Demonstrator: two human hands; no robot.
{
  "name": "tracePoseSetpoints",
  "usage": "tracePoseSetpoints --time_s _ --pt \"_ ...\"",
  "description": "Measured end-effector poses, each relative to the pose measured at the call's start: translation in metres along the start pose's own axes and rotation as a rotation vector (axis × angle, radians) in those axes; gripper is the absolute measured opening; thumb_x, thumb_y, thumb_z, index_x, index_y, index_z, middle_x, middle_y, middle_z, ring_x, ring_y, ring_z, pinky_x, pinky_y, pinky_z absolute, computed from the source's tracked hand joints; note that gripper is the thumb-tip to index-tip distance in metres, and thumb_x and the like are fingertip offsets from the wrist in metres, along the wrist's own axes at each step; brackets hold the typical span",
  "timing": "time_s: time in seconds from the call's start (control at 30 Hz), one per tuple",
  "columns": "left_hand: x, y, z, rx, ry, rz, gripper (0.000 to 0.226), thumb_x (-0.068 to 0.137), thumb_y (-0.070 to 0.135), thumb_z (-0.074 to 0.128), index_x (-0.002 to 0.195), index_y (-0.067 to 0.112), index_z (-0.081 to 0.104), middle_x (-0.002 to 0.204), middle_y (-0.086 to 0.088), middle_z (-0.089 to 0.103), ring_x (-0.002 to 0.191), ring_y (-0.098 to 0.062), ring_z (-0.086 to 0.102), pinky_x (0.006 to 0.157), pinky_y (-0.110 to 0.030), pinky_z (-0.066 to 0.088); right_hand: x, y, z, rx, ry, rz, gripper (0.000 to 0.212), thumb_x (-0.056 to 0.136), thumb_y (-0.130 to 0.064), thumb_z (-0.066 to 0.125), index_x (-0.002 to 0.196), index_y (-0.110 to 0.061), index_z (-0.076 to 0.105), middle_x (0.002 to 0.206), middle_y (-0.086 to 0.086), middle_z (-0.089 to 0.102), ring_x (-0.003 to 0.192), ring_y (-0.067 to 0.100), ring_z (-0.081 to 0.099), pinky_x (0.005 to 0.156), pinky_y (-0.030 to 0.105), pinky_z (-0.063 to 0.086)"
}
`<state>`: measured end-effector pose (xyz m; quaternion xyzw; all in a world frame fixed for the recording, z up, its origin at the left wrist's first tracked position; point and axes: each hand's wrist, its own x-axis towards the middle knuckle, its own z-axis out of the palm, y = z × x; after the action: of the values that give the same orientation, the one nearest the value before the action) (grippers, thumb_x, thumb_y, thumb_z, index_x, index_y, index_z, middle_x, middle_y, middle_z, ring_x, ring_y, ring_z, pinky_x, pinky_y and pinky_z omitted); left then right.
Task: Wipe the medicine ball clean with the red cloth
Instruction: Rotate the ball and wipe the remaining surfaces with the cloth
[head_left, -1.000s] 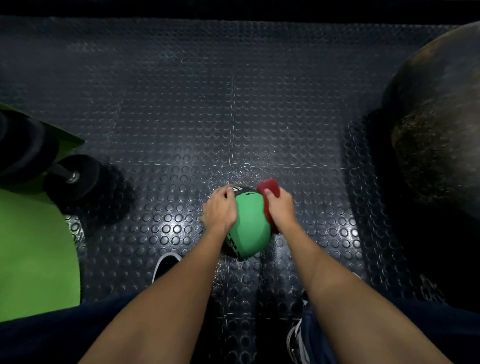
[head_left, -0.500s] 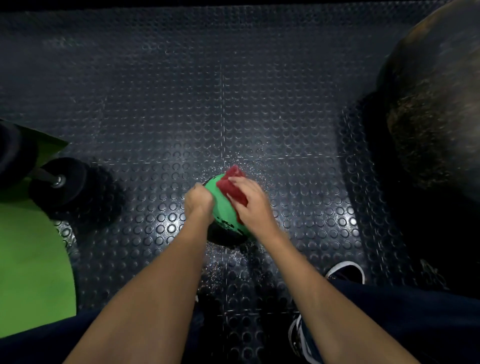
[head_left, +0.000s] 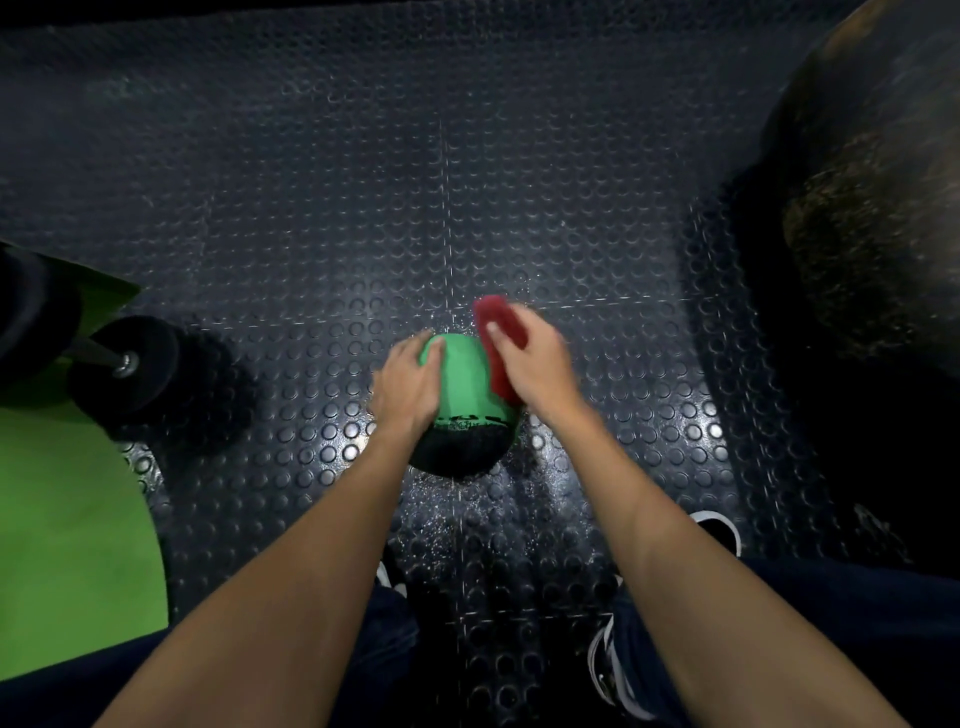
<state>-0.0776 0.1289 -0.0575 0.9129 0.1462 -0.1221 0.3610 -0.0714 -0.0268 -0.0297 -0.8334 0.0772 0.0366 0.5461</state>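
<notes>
Red cloth (head_left: 503, 323) gripped in right fingers (head_left: 500, 347) shifted rightward on medicine ball (head_left: 464, 382); left fingers (head_left: 432, 349) cup it.

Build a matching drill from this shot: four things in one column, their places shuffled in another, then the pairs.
1. medicine ball
2. red cloth
3. dumbbell
4. large dark ball

A. far right edge of the view
B. in the right hand
C. on the studded floor, held by the left hand
D. at the left, by the green mat

Pairs: 1-C, 2-B, 3-D, 4-A
</notes>
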Motion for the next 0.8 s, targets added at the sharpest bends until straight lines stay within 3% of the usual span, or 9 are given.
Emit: tracePoseSetpoints --time_s 0.07,0.13,0.27,0.33,0.4,0.5,0.57,0.7,0.8 --pt "0.006 0.003 0.002 0.002 0.031 -0.057 0.052 0.102 0.055 0.033 0.141 0.029 0.055 0.146 -0.007 0.054 0.131 -0.029 0.051 0.112 -0.052 0.036 0.008 0.001 0.017 -0.2 -0.154 -0.134 0.029 0.089 -0.034 0.061 0.115 -0.024 0.065 0.109 -0.008 0.066 0.102 0.014 0.057 0.092 0.037 0.047" --pt "0.013 0.005 -0.001 -0.011 0.04 -0.152 0.05 0.101 0.056 0.033 0.137 0.033 0.058 0.14 -0.007 0.06 0.126 -0.031 0.055 0.109 -0.048 0.039 0.011 0.008 0.024 -0.183 -0.162 -0.093 0.028 0.086 -0.037 0.061 0.111 -0.025 0.066 0.103 -0.006 0.068 0.095 0.015 0.061 0.088 0.038 0.05" --pt "0.021 0.009 -0.006 -0.116 0.056 -0.306 0.046 0.105 0.048 0.034 0.14 0.028 0.056 0.14 -0.005 0.059 0.126 -0.028 0.053 0.109 -0.044 0.035 -0.009 0.037 0.022 0.207 0.045 0.323 0.031 0.095 -0.03 0.053 0.12 -0.013 0.06 0.093 -0.002 0.065 0.084 0.013 0.063 0.081 0.034 0.053" --pt "0.022 0.007 -0.003 -0.184 0.106 -0.394 0.045 0.104 0.047 0.033 0.132 0.026 0.06 0.124 -0.004 0.065 0.113 -0.027 0.057 0.104 -0.042 0.041 -0.027 0.056 0.03 0.298 0.143 0.567 0.035 0.098 -0.036 0.044 0.121 -0.012 0.057 0.094 0.001 0.063 0.087 0.02 0.063 0.082 0.036 0.053" --pt "0.019 0.005 0.002 -0.237 0.158 -0.473 0.044 0.104 0.047 0.031 0.127 0.025 0.062 0.103 0.004 0.063 0.096 -0.021 0.057 0.104 -0.046 0.044 -0.034 0.055 0.039 0.368 0.262 0.656 0.036 0.099 -0.037 0.042 0.121 -0.012 0.056 0.099 0.003 0.064 0.091 0.023 0.063 0.085 0.04 0.053" --pt "0.018 0.007 0.006 -0.241 0.204 -0.485 0.041 0.104 0.047 0.029 0.114 0.025 0.063 0.104 -0.003 0.067 0.093 -0.021 0.057 0.105 -0.054 0.044 -0.041 0.027 0.049 0.286 0.362 0.551 0.028 0.099 -0.031 0.043 0.121 -0.017 0.052 0.102 -0.003 0.059 0.085 0.01 0.058 0.084 0.035 0.052" --pt "0.019 0.01 0.006 -0.209 0.223 -0.495 0.047 0.104 0.044 0.028 0.123 0.019 0.063 0.123 -0.009 0.066 0.109 -0.027 0.058 0.108 -0.053 0.039 -0.055 0.008 0.062 0.18 0.363 0.366 0.025 0.096 -0.027 0.048 0.12 -0.021 0.052 0.114 -0.005 0.056 0.104 0.011 0.055 0.095 0.037 0.049" --pt "0.012 0.013 0.004 -0.206 0.198 -0.519 0.048 0.104 0.04 0.029 0.136 0.019 0.057 0.141 -0.017 0.054 0.129 -0.034 0.048 0.11 -0.047 0.029 -0.07 -0.001 0.075 -0.093 0.179 -0.089 0.038 0.085 -0.01 0.057 0.123 -0.017 0.057 0.133 -0.006 0.054 0.132 0.015 0.036 0.115 0.043 0.023" --pt "-0.001 0.013 0.008 -0.22 0.2 -0.483 0.049 0.104 0.043 0.027 0.142 0.023 0.05 0.145 -0.016 0.046 0.132 -0.036 0.043 0.111 -0.047 0.028 -0.052 0.005 0.054 -0.207 0.11 -0.236 0.036 0.086 -0.012 0.058 0.122 -0.016 0.057 0.126 -0.002 0.059 0.127 0.018 0.043 0.109 0.045 0.029"
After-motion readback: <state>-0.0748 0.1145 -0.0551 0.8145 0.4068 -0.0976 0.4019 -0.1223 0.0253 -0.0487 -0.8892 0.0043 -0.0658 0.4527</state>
